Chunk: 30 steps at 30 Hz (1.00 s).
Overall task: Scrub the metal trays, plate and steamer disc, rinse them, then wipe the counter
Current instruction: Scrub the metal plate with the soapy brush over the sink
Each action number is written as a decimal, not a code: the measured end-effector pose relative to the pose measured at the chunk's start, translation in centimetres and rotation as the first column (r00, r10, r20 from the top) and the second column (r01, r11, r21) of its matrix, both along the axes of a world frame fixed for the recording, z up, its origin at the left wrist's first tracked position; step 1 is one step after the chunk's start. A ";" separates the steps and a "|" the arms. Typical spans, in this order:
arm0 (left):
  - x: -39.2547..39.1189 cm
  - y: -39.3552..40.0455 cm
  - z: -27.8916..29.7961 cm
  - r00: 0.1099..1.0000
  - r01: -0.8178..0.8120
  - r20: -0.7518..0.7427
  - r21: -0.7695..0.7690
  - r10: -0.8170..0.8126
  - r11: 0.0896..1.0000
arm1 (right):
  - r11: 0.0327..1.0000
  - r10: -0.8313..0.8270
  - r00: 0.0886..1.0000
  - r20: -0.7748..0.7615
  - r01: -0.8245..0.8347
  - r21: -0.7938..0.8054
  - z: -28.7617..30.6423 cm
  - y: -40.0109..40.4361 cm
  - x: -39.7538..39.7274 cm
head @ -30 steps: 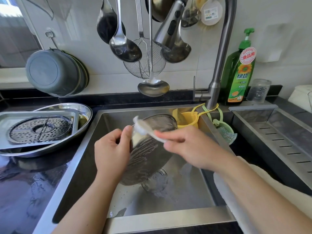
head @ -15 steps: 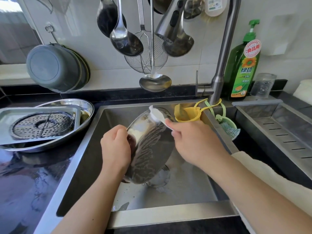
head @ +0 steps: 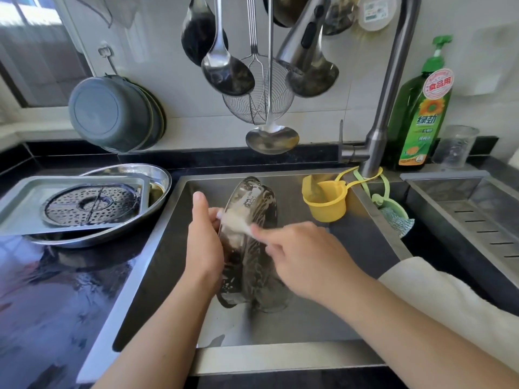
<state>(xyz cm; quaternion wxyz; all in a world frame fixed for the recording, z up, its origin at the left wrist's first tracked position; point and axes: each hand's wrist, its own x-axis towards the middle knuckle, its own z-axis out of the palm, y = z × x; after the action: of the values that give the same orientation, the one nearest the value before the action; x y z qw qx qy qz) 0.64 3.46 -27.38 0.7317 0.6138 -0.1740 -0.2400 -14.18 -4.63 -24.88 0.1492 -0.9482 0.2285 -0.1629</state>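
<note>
The metal plate [head: 250, 248] stands nearly on edge inside the sink [head: 309, 357], its lower rim down near the drain and its soapy face turned to the right. The left hand [head: 203, 242] grips the plate's left rim, fingers curled around the edge, thumb pointing up. The right hand [head: 306, 259] pinches a pale scrubbing cloth [head: 238, 220] and presses it against the plate's upper face, just beside the left hand's fingers. On the wet black counter [head: 56, 304] to the left, an oval metal tray [head: 157, 175] carries a rectangular tray [head: 25, 203] with the perforated steamer disc [head: 92, 204] lying flat on it. A yellow cup [head: 325, 203] hangs at the faucet [head: 376, 147] base.
</note>
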 end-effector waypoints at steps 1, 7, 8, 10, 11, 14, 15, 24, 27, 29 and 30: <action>-0.1 -0.1 0.0 1.000 0.011 -0.021 -0.005 -0.012 1.000 | 0.999 -0.047 0.998 0.034 0.047 -0.006 0.0 -0.7 0.2; -0.1 0.1 0.4 0.997 0.018 -0.080 -0.001 -0.018 1.000 | 0.992 0.100 0.991 -0.088 -0.092 0.085 -0.6 0.6 -0.2; -0.1 0.1 0.5 0.996 0.005 -0.084 -0.007 -0.005 1.000 | 0.995 0.074 0.995 -0.060 -0.070 0.069 -0.5 0.2 0.1; -0.2 -0.1 0.4 0.996 -0.010 -0.088 -0.032 0.007 0.999 | 0.999 -0.002 1.000 0.028 0.000 0.041 -0.5 -0.7 0.8; -0.2 -0.2 0.3 0.995 -0.014 -0.094 -0.042 0.010 0.999 | 0.999 -0.005 0.999 0.048 0.004 0.033 -0.6 -0.8 0.9; 0.0 0.1 0.2 0.984 -0.044 -0.173 -0.018 0.040 0.999 | 0.992 0.098 0.994 -0.044 -0.094 0.080 -1.1 0.2 0.2; 0.3 0.1 0.2 0.976 -0.059 -0.211 -0.010 0.056 0.998 | 0.986 0.131 0.987 -0.096 -0.119 0.116 -0.8 0.7 -0.2; 2.7 0.9 -0.3 0.941 -0.268 -0.209 0.027 0.268 0.963 | 0.965 -0.092 0.996 -0.016 0.093 0.245 -1.4 -4.4 -1.0; 2.6 0.7 -0.3 0.939 -0.316 -0.123 0.060 0.322 0.947 | 0.920 -0.186 0.981 0.054 0.155 0.360 -2.1 -5.8 -0.9; 2.6 0.7 -0.3 0.942 -0.319 -0.084 0.070 0.324 0.945 | 0.901 -0.256 0.964 0.076 0.209 0.380 -2.4 -6.7 -0.9; 2.6 0.7 -0.2 0.948 -0.303 -0.081 0.071 0.308 0.950 | 0.889 -0.291 0.951 0.101 0.230 0.397 -2.5 -7.1 -1.0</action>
<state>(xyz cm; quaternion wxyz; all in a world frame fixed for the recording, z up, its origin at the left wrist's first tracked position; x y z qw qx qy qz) 3.20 4.18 -27.59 0.7493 0.6425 -0.0362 -0.1562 -15.18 -11.70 -27.37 0.3245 -0.8458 0.3687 -0.2084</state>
